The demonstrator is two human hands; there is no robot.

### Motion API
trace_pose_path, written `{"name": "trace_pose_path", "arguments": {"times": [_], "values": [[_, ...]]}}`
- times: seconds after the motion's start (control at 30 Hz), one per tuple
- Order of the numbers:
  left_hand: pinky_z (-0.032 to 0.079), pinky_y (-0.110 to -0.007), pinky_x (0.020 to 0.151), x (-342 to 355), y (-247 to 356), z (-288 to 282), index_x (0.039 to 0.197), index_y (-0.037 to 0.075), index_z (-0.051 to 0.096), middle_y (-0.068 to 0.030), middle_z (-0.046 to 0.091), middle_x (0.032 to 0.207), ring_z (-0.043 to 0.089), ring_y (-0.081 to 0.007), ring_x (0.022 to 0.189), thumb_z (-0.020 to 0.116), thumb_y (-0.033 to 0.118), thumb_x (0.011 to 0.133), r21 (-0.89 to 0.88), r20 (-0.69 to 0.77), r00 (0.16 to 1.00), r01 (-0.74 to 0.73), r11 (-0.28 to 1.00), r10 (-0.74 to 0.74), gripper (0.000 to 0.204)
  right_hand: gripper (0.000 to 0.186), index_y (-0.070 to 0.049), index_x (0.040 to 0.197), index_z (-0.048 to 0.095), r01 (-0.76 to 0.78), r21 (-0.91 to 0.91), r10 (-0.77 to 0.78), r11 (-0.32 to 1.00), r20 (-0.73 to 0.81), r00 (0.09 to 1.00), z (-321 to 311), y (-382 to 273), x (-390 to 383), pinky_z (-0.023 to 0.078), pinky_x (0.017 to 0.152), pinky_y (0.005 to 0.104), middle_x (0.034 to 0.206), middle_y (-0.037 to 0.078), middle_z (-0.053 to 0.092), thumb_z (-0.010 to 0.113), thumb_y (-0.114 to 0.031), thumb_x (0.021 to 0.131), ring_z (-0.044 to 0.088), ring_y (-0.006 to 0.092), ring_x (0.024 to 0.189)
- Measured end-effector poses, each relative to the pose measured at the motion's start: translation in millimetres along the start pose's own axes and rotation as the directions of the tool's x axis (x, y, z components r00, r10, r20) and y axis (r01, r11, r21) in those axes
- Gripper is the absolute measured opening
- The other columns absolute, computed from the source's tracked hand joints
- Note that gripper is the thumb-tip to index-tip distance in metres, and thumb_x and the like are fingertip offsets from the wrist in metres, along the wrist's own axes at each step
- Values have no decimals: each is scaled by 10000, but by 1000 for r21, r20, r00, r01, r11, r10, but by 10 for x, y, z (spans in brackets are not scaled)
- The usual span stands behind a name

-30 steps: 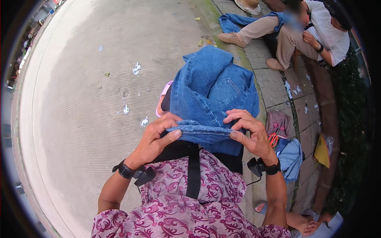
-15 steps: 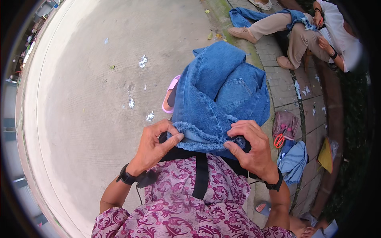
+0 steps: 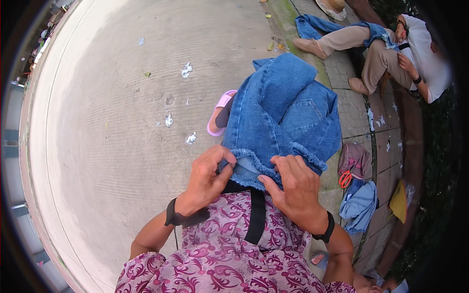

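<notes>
A pair of blue denim jeans [image 3: 276, 100] lies bunched over my lap, with a back pocket facing up. Its frayed edge [image 3: 251, 158] runs along the side nearest me, and a lighter inner face shows in the fold. My left hand [image 3: 207, 173] is closed, pinching the left end of this edge between thumb and fingers. A short way to the right, my right hand [image 3: 297, 188] grips the same edge, thumb toward the left hand. More fringe sticks out beyond its fingers.
On the paving at right lie orange-handled scissors [image 3: 345, 179], a patterned cloth bag [image 3: 354, 158], light denim pieces [image 3: 360, 205] and a yellow object [image 3: 399, 201]. Another person [image 3: 386, 53] sits at the upper right with denim over their legs. White scraps [image 3: 186, 70] dot the concrete.
My right hand has slid left along the frayed edge, nearer my left hand, leaving fringe exposed on its far side. The whole view has shifted slightly.
</notes>
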State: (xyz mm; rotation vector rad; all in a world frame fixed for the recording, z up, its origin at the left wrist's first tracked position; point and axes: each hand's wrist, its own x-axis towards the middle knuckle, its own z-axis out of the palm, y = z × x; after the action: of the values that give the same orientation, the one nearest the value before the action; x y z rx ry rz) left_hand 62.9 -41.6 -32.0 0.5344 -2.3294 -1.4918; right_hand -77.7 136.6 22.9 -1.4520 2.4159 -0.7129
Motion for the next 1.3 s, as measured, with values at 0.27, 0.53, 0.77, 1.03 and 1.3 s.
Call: {"name": "trace_pose_path", "arguments": {"times": [0.27,0.53,0.77,1.03,1.3], "values": [[501,-405,793,7,-61,-131,995,12,583,-171,617,1034,631,-369,951,622,-123,744,380,-104,991,-39,924,85,287,172,-17,920,622,64,-79,-78,995,-193,978,-18,175,89,481,659,437,820,135,613,656,39,761,607,333,773],[516,-390,731,37,43,-85,1029,-7,635,-151,644,999,647,-330,877,652,-129,715,217,-110,954,-249,944,277,338,173,5,980,634,-326,472,399,819,-61,915,-90,108,70,525,693,376,927,143,688,620,92,830,674,300,820],[492,-361,577,-96,-10,-104,916,-14,594,-142,646,856,642,-277,711,716,-63,595,399,-159,822,-453,797,547,346,256,0,921,606,164,12,-148,986,-380,913,63,314,-117,531,705,378,946,155,677,635,171,732,663,324,822],[495,-371,565,-180,-75,-131,925,-4,564,-159,637,861,625,-292,664,712,-56,594,392,-111,801,-508,767,588,367,251,-15,907,636,146,19,-136,989,-265,955,-123,29,-115,530,723,395,966,139,670,697,108,697,662,323,850],[502,-376,565,-240,-16,-122,906,-7,563,-168,638,858,627,-297,666,711,-59,598,442,-83,757,-555,704,648,346,122,-3,939,653,314,279,-283,908,-146,948,86,-285,212,507,634,357,878,108,644,719,6,837,634,262,742]]}}
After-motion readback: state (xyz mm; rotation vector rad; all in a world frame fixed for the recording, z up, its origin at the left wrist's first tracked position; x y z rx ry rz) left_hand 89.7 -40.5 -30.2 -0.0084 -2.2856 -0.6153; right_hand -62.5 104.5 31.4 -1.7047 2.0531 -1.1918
